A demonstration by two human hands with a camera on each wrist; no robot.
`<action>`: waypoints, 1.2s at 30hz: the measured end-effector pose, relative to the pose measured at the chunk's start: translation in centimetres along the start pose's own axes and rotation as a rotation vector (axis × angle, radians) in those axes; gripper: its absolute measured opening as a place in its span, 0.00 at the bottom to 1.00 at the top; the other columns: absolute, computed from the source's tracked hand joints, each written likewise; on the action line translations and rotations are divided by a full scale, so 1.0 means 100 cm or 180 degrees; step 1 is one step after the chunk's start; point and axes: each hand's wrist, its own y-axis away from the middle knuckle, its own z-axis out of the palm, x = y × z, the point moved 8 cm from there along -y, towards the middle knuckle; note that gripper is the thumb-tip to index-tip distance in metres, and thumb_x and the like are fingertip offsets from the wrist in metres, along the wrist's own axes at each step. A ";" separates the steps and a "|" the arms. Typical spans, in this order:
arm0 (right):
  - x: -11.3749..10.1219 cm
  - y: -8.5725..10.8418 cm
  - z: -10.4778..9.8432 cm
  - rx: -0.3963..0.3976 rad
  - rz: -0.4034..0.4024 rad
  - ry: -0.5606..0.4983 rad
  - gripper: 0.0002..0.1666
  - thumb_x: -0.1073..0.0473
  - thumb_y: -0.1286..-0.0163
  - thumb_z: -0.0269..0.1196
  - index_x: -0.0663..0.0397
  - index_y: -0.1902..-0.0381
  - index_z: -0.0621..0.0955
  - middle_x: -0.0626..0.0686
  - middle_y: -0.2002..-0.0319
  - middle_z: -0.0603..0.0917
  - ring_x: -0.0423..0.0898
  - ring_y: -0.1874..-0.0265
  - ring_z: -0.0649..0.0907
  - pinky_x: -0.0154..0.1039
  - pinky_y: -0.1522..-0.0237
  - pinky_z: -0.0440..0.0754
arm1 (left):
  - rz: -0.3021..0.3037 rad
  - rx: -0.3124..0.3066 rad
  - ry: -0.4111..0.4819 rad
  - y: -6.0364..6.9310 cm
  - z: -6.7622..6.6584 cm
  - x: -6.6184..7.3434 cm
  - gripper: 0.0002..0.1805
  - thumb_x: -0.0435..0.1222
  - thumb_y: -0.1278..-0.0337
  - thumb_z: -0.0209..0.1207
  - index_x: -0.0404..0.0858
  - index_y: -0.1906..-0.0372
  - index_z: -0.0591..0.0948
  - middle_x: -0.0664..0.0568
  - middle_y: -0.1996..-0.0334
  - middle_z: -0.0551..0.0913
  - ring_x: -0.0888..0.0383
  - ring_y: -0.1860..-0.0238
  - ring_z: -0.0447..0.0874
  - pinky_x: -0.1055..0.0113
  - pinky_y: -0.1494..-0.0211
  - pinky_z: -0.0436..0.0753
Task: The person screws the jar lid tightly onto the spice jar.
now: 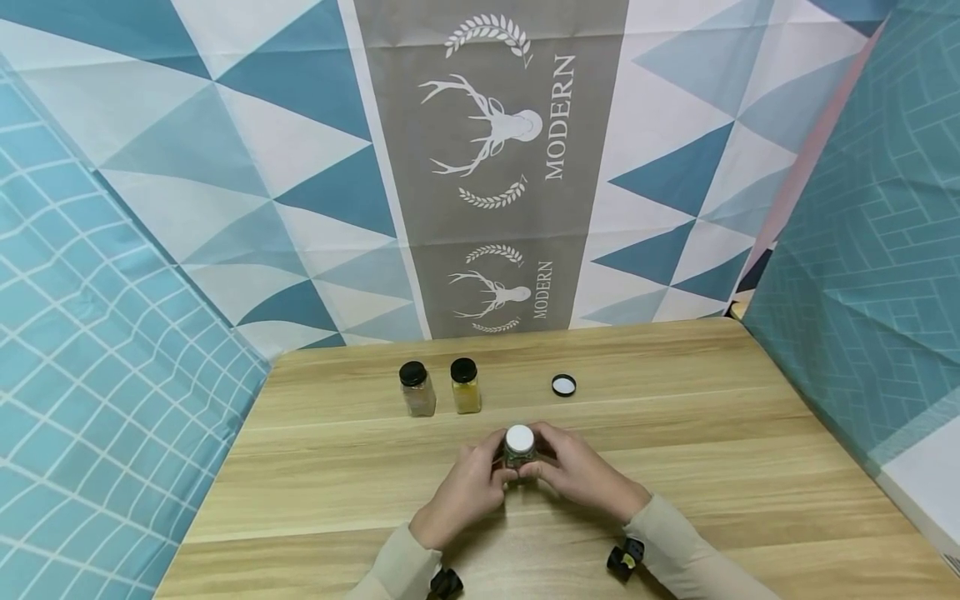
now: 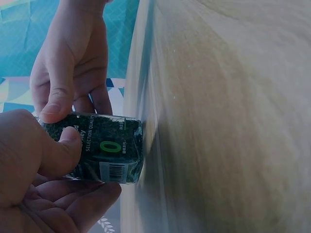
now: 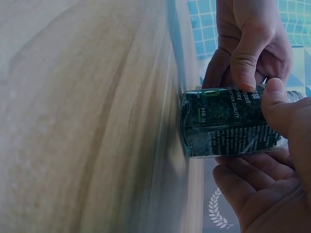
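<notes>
Between my two hands is a square glass jar of chopped parsley (image 1: 519, 457), upright, with a white top showing in the head view. My left hand (image 1: 468, 483) grips its left side, thumb at the front. On the other side my right hand (image 1: 577, 467) holds it, its thumb also on the front face. Dark green flakes and printed label text show on the jar (image 2: 109, 141) in the left wrist view. In the right wrist view the base of the jar (image 3: 218, 124) is close to the tabletop; whether it touches I cannot tell.
Behind the hands, a black round lid (image 1: 564, 385) with a white inside lies on the wooden table (image 1: 315, 467). Farther left stand two black-capped jars, one with pinkish-brown contents (image 1: 419, 396) and one with yellow contents (image 1: 467, 393). A patterned cloth (image 1: 495, 287) hangs behind the table.
</notes>
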 end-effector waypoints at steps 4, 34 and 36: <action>-0.001 0.001 0.000 0.0006 -0.0026 -0.0035 0.31 0.45 0.32 0.68 0.53 0.37 0.77 0.53 0.41 0.85 0.51 0.40 0.85 0.47 0.35 0.83 | 0.0038 -0.0030 -0.0009 0.001 -0.001 0.000 0.28 0.29 0.39 0.67 0.35 0.34 0.76 0.43 0.45 0.88 0.58 0.46 0.86 0.60 0.42 0.89; 0.006 0.003 0.000 -0.0041 0.0114 -0.0217 0.27 0.45 0.32 0.70 0.50 0.41 0.79 0.51 0.42 0.85 0.51 0.39 0.84 0.46 0.33 0.82 | 0.0108 -0.0201 0.1446 -0.007 0.012 -0.019 0.37 0.33 0.47 0.76 0.40 0.33 0.72 0.46 0.36 0.78 0.48 0.38 0.83 0.62 0.30 0.81; 0.006 0.003 0.000 -0.0047 0.0100 -0.0217 0.27 0.44 0.32 0.70 0.50 0.41 0.79 0.51 0.42 0.85 0.51 0.38 0.84 0.45 0.33 0.82 | 0.0063 -0.0179 0.1470 -0.007 0.011 -0.020 0.36 0.33 0.48 0.77 0.41 0.34 0.73 0.47 0.37 0.78 0.49 0.38 0.83 0.63 0.30 0.81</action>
